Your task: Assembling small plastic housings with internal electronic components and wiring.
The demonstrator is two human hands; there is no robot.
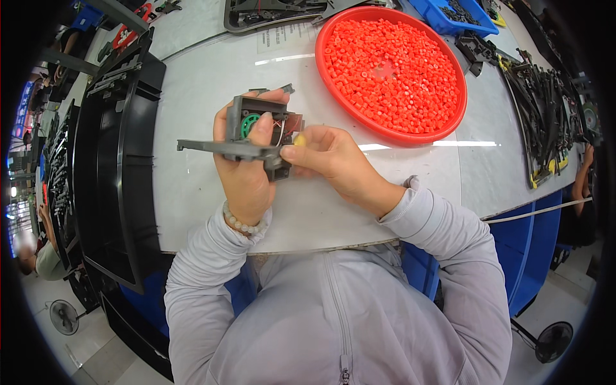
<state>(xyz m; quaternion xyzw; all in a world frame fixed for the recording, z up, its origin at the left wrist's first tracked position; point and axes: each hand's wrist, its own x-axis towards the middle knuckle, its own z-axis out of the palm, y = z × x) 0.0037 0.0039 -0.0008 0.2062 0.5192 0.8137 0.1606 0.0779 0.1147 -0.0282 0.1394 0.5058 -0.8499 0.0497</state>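
Nearest the camera, a grey zipped top and two grey sleeves fill the lower frame. Just beyond the near table edge (276,247), the left hand (247,170) is wrapped closed around a dark grey plastic assembly (260,131) with a green wheel inside, which is held above the white tabletop, left of centre; a long flat arm of it juts out to the left. A bead bracelet (242,222) is worn at that wrist. The right hand (330,157) is pinched shut at the assembly's right side, and a small yellow piece (299,139) is seen at the fingertips — what it is cannot be made out. Bare table is left around the hands on the near and right sides. To the left, tall black moulded frames (122,160) are stacked against the table's left edge. Farther off, a round red tray (333,90) of orange pellets (391,74) lies close behind the hands. At the far right, a heap of dark plastic parts (545,115) is spread — partly lost in the curved rim. A blue bin (455,19) is cut off at the top.
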